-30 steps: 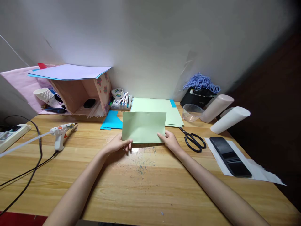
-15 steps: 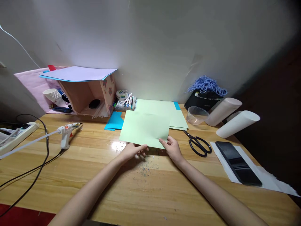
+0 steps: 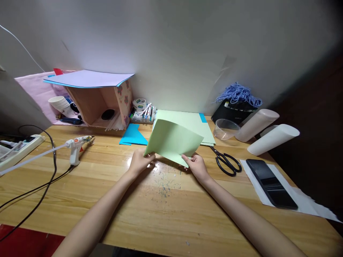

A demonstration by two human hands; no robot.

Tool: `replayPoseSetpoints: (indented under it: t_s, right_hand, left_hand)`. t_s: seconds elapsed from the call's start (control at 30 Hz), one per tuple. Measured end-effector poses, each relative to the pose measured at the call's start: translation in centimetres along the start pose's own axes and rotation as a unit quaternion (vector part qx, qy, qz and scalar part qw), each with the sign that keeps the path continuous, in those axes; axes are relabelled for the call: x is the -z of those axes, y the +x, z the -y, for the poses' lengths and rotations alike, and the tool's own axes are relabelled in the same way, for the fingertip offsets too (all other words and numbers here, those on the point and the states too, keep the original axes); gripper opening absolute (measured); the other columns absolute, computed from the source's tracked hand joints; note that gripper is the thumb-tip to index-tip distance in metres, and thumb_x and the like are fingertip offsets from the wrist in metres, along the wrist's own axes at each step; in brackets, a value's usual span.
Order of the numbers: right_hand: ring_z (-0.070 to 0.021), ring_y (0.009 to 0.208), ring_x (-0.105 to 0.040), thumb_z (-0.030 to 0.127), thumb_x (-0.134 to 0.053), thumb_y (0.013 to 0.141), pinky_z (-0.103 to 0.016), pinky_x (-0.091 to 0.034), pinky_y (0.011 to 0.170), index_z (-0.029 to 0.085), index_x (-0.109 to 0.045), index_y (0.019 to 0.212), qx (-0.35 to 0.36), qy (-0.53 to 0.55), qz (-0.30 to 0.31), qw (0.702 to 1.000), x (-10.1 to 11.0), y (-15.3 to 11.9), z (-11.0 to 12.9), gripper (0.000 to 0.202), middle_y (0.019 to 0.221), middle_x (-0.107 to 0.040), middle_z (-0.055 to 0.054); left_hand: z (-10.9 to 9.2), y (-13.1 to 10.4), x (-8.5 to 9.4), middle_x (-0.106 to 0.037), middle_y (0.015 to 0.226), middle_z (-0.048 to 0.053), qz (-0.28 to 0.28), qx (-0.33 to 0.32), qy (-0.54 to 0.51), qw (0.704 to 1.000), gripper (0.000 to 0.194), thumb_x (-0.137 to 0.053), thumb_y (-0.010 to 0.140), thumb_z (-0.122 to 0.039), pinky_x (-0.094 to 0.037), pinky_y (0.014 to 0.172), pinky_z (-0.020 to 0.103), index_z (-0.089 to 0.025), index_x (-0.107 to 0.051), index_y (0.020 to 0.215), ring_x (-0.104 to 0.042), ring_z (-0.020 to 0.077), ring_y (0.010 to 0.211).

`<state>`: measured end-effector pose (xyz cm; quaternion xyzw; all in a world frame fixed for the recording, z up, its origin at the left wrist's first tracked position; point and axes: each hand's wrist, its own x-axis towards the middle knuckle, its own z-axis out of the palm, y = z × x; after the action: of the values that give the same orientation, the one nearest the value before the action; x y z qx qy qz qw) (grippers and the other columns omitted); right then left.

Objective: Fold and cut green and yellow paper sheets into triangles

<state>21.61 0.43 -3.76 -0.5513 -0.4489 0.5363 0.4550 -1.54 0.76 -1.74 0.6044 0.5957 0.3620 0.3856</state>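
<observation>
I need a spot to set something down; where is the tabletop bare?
Bare wood shows left, between the black cable and left forearm; in front, between the forearms, apart from scattered specks; and right, between the right forearm, scissors and phone. The back is crowded from pink box to white roll.

The green sheet (image 3: 174,141), nearly flat half a second earlier, is now visibly bowed. Its upper edge, level one second ago and slightly sloped thereafter, now descends more steeply from 11 o'clock to 2 o'clock of the sheet. The left hand (image 3: 139,161), having shifted inward to about 6 o'clock on the lower edge half a second ago, is now back at the corner near 8 o'clock.
</observation>
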Motion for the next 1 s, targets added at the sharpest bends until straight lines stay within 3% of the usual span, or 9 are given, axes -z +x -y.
replayPoseSetpoints:
  t_s: [0.23, 0.57, 0.7, 0.8, 0.9, 1.0]
  right_hand:
    - [-0.0175, 0.037, -0.055, 0.051, -0.070, 0.059, -0.026, -0.039, 0.031, 0.016, -0.055, 0.072, 0.013, 0.013, -0.018, 1.000, 0.2, 0.2, -0.4, 0.040, 0.052, -0.061, -0.004]
    - [-0.0176, 0.046, -0.058, 0.050, -0.069, 0.063, -0.027, -0.046, 0.038, 0.020, -0.051, 0.077, 0.027, 0.023, -0.022, 0.999, 0.6, 0.6, -1.0, 0.037, 0.058, -0.060, 0.000]
    - [-0.0169, 0.057, -0.060, 0.048, -0.067, 0.065, -0.028, -0.049, 0.050, 0.018, -0.055, 0.080, 0.058, 0.016, -0.009, 0.998, 0.7, 0.6, -1.1, 0.036, 0.071, -0.065, -0.003]
    - [-0.0184, 0.074, -0.061, 0.047, -0.063, 0.070, -0.028, -0.050, 0.062, 0.017, -0.058, 0.089, 0.087, 0.034, 0.003, 0.996, 0.9, 0.6, -0.8, 0.036, 0.087, -0.067, -0.005]
    - [-0.0182, 0.071, -0.061, 0.057, -0.049, 0.076, -0.027, -0.048, 0.055, 0.019, -0.056, 0.099, 0.055, 0.111, 0.019, 0.992, 1.2, 0.5, 0.0, 0.045, 0.093, -0.066, -0.006]
    - [-0.0178, 0.067, -0.059, 0.073, -0.024, 0.074, -0.027, -0.046, 0.050, 0.020, -0.054, 0.105, 0.037, 0.159, 0.087, 0.983, 1.5, 0.3, 0.9, 0.068, 0.096, -0.065, -0.010]
  left_hand:
    - [0.9, 1.5, 2.2, -0.060, 0.055, 0.000, -0.086, -0.015, -0.034, 0.996, 0.014, -0.056, 0.069, -0.030, -0.042, 0.040, 0.020, -0.016, -0.055, 0.064, -0.061, 0.0160, 0.044]
    - [1.7, 2.5, 3.2, -0.065, 0.070, 0.003, -0.151, 0.001, -0.039, 0.988, 0.024, -0.051, 0.074, -0.036, -0.046, 0.044, 0.020, -0.015, -0.062, 0.077, -0.059, 0.0129, 0.051]
    - [1.5, 2.6, 2.7, -0.057, 0.055, -0.001, -0.065, 0.038, -0.106, 0.992, 0.035, -0.048, 0.077, -0.047, -0.041, 0.034, 0.020, -0.014, -0.059, 0.082, -0.055, 0.0133, 0.043]
    - [1.1, 2.3, 2.1, -0.060, 0.063, 0.001, 0.016, 0.046, -0.105, 0.993, 0.040, -0.059, 0.070, -0.051, -0.038, 0.032, 0.018, -0.014, -0.058, 0.086, -0.059, 0.0149, 0.048]
    - [0.4, 1.7, 1.6, -0.065, 0.075, 0.005, 0.090, 0.078, -0.119, 0.986, 0.045, -0.067, 0.065, -0.047, -0.041, 0.036, 0.017, -0.013, -0.058, 0.093, -0.063, 0.0167, 0.057]
    - [-0.4, 1.1, 0.8, -0.067, 0.086, 0.008, 0.108, 0.104, -0.174, 0.973, 0.050, -0.073, 0.062, -0.041, -0.047, 0.041, 0.020, -0.014, -0.056, 0.100, -0.064, 0.0171, 0.060]
